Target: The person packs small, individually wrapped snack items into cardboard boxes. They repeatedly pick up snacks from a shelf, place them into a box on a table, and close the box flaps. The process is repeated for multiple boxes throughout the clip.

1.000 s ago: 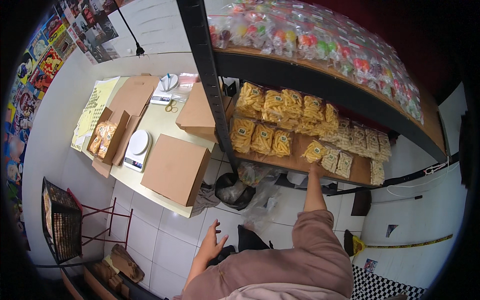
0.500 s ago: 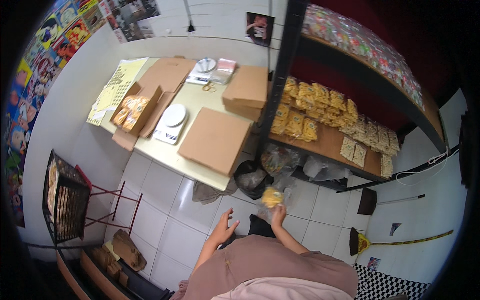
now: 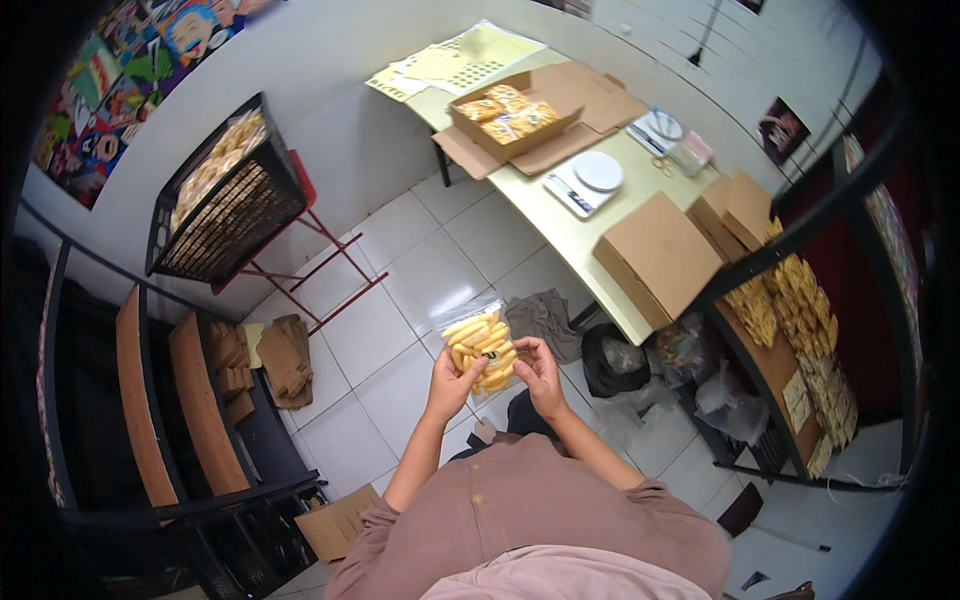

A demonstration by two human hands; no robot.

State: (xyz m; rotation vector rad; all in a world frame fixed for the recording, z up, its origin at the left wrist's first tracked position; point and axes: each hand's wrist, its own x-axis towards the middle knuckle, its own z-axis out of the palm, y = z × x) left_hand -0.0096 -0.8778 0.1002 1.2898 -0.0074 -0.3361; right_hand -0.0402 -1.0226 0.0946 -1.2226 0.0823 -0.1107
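Observation:
In front of my body I hold a clear plastic bag of yellow stick-shaped snacks (image 3: 479, 338). A small dark round label shows on the bag's front. My left hand (image 3: 453, 387) grips its lower left side, thumb pressed on the front. At the right edge, my right hand (image 3: 541, 374) pinches the plastic between thumb and fingers. Some fingers of both hands are hidden behind the bag.
A pale yellow table (image 3: 545, 225) stands ahead with a white scale (image 3: 590, 182), an open box of packets (image 3: 505, 130) and a closed carton (image 3: 658, 257). A black crate (image 3: 230, 205) rests on a red stand at left. Packet shelves (image 3: 765, 365) are at right.
The bag has come up from low on the right to in front of me. My left hand has taken hold of it too. The view has turned left.

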